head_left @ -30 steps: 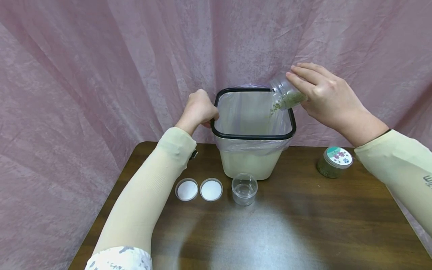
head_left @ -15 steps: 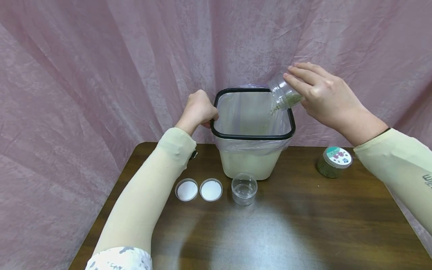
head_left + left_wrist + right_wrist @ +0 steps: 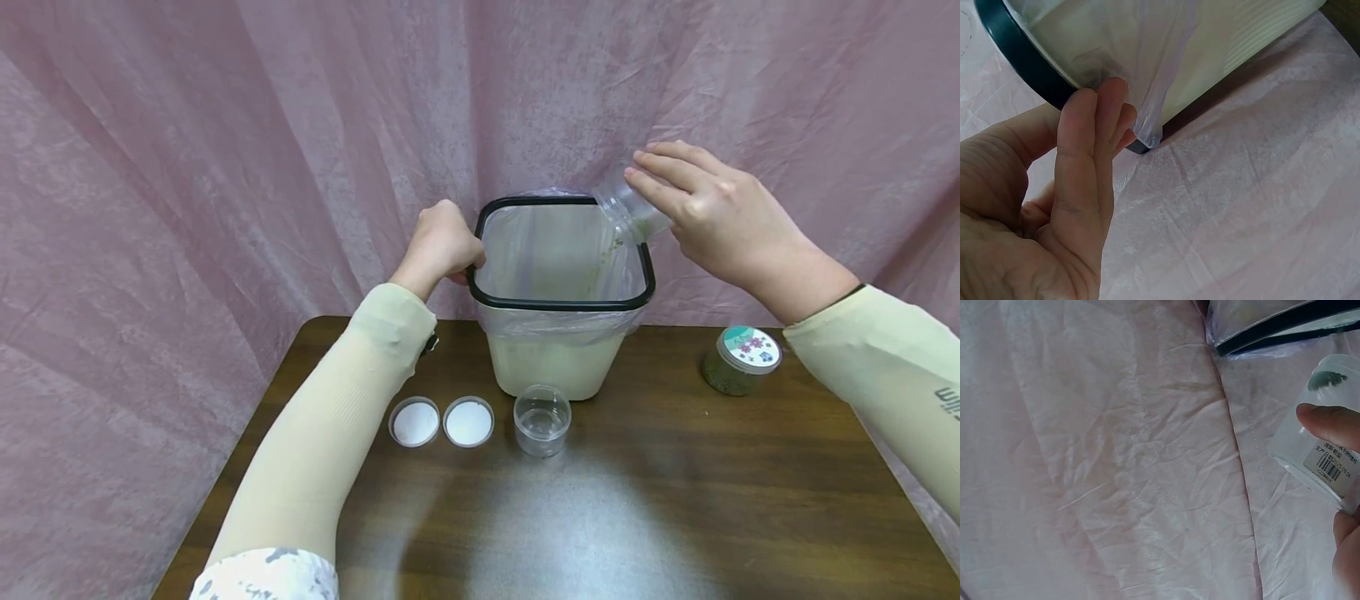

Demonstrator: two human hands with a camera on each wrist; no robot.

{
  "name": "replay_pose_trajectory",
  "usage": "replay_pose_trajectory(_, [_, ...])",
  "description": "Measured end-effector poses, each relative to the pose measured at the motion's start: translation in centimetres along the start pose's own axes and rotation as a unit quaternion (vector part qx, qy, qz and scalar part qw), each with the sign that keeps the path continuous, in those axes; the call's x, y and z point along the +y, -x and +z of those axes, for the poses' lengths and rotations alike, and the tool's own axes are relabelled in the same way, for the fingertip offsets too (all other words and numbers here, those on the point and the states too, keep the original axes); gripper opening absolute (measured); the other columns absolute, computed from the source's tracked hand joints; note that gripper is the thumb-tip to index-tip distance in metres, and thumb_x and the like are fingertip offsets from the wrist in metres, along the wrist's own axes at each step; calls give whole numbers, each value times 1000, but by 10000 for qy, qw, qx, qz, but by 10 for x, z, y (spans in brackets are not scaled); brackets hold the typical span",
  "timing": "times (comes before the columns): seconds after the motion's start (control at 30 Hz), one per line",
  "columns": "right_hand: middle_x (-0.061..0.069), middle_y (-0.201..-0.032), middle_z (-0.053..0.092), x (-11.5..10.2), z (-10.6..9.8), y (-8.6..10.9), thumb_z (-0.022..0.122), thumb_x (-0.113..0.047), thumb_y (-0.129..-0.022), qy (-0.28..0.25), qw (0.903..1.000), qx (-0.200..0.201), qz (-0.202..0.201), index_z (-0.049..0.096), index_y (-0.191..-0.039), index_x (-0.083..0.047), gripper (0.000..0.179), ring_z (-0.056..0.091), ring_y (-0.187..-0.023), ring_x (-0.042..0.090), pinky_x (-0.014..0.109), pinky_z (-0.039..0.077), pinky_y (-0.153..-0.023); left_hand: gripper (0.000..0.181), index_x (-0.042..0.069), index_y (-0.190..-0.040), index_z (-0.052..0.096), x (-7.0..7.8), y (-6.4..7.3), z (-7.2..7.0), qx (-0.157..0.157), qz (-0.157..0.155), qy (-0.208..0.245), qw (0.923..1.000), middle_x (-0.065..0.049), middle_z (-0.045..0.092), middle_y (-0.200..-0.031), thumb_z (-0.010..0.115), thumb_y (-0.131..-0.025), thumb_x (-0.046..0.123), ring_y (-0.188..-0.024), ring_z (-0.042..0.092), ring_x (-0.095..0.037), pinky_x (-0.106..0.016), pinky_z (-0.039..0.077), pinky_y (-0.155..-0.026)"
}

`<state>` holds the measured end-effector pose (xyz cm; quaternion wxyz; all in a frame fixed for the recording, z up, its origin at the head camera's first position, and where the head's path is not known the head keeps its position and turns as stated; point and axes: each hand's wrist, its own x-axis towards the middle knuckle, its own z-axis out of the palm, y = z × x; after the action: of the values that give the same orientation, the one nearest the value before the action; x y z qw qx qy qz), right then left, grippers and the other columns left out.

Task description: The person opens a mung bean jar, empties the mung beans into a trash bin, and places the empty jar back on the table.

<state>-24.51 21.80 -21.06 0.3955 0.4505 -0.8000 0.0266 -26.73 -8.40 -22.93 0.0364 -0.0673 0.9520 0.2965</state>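
Note:
In my right hand (image 3: 720, 217) I hold a clear plastic jar (image 3: 628, 208), tipped with its mouth over the right side of a trash can (image 3: 555, 354). Green bits (image 3: 611, 250) fall from the mouth into the lined can, and a small green clump (image 3: 1327, 380) clings inside the jar in the right wrist view. A printed barcode label (image 3: 1330, 465) shows on the jar. My left hand (image 3: 442, 243) grips the can's black rim (image 3: 1029, 59) on the left, with fingers pressing the thin plastic bag (image 3: 1147, 81) from outside.
On the brown table (image 3: 675, 500), an uncovered clear jar (image 3: 543, 421) stands before the can. Two lids with white discs, a left lid (image 3: 416, 422) and a right lid (image 3: 468, 422), lie beside it. A lidded jar of green stuff (image 3: 741, 360) stands at right. A pink curtain (image 3: 337, 125) hangs behind.
My right hand has tilted the jar further and moved slightly left. Most of the green bits have poured out of it into the can. My left hand stays on the rim.

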Motion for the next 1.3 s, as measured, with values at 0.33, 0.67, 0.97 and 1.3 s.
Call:
replay_pose_trajectory(0.33, [20,-125,59,-1,1,2,47,20,-79,82,9997,-12,-220,59,-123,0,50,51,-121,35,47,48,-94,13,4,-76,62,1,0,1,31,64,-152,9999,-11,66,-63,68,-64,5,-46,65,-17,-25,54,-47])
replay_pose_trajectory(0.67, [20,-125,59,0,2,2,58,19,-73,133,9992,-160,-341,59,-123,-1,53,52,-120,36,48,50,-90,14,2,-80,66,2,2,1,59,133,-168,9998,-10,66,-60,68,-66,4,-46,65,-18,-25,53,-46])
replay_pose_trajectory(0.97, [20,-124,59,2,4,6,54,20,-74,99,9995,-154,-258,59,-123,-2,53,52,-120,36,50,49,-89,13,2,-79,65,3,2,2,71,126,-161,9998,-10,66,-62,67,-66,4,-46,65,-18,-25,53,-47])
replay_pose_trajectory(1.3, [21,-125,58,3,4,8,47,19,-83,236,9992,-103,-299,57,-124,1,46,51,-121,36,48,47,-95,14,3,-79,64,3,2,2,26,112,-84,9999,-12,65,-65,67,-66,4,-46,65,-18,-27,55,-49])
